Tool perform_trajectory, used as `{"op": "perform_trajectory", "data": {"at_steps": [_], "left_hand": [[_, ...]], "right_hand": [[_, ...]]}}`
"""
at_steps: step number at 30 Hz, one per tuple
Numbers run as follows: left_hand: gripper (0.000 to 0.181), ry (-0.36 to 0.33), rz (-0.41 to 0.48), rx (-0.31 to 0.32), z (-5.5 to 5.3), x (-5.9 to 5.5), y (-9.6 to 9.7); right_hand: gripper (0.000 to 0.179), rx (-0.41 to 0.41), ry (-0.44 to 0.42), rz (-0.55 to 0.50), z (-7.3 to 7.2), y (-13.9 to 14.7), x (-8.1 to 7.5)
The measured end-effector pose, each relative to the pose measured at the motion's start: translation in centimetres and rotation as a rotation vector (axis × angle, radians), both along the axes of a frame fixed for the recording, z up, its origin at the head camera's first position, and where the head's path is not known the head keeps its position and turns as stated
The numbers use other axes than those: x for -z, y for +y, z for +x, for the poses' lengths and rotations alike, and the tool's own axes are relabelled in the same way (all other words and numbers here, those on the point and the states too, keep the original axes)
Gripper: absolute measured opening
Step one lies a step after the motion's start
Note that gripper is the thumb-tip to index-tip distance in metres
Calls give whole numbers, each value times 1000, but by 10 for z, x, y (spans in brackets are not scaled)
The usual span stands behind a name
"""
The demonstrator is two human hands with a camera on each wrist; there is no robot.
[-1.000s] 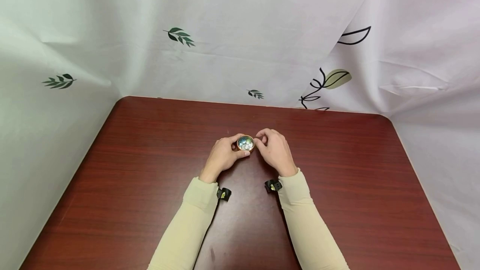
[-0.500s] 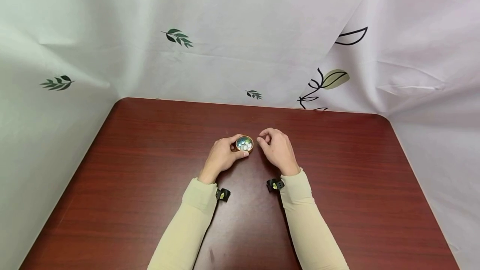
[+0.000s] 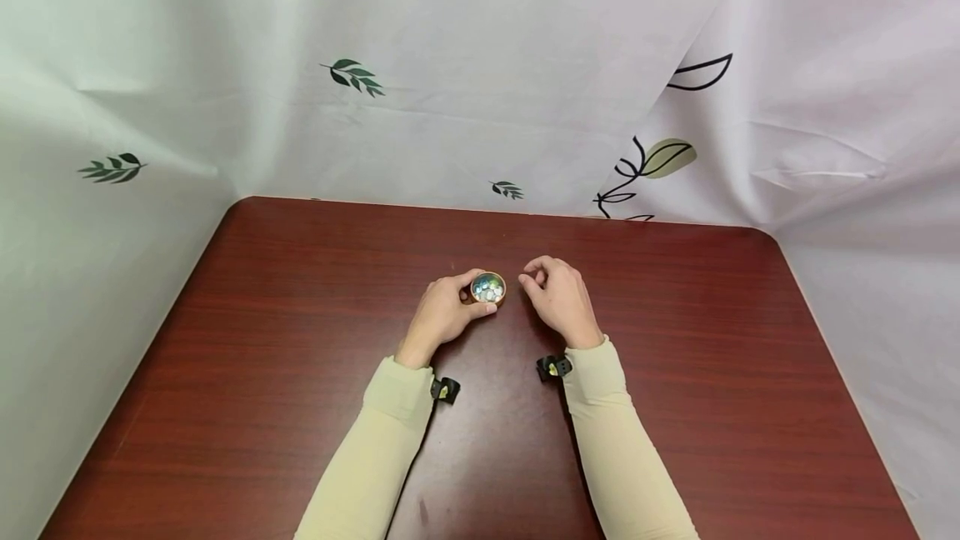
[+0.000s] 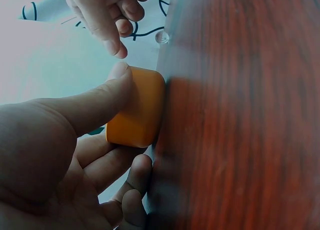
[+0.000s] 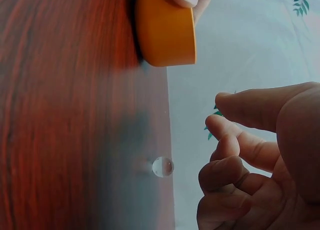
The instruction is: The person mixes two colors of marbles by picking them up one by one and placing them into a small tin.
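A small orange cup with several shiny, clear-looking glass beads inside stands on the table. My left hand grips its left side, thumb on the near wall and fingers around the far side. In the left wrist view the orange wall of the cup shows under the thumb. To the right of the cup, apart from it, my right hand hovers with fingers loosely bent. Nothing shows between its thumb and index finger in the right wrist view. Close to that hand a clear glass bead lies on the table; the head view does not show it.
The reddish-brown wooden table has rounded far corners. A white cloth with leaf prints hangs behind it and along both sides. Black wrist cameras sit by each cuff.
My right hand has drawn away from the cup's rim, moving slightly to the right. My left hand keeps its hold on the cup; both have barely moved.
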State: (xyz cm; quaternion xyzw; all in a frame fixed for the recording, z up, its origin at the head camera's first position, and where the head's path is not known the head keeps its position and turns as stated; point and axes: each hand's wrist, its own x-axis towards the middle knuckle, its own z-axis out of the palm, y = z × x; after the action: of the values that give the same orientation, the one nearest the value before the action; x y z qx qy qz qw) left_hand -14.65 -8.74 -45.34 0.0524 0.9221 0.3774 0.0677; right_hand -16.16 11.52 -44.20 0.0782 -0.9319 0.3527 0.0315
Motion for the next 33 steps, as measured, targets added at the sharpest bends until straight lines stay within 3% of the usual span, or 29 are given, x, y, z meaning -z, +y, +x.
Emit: {"op": "perform_trajectory", "data": {"at_steps": [33], "left_hand": [[56,-18,1,-13,0,0,0]], "right_hand": [[21,3,-82,33,-2,6,6]]}}
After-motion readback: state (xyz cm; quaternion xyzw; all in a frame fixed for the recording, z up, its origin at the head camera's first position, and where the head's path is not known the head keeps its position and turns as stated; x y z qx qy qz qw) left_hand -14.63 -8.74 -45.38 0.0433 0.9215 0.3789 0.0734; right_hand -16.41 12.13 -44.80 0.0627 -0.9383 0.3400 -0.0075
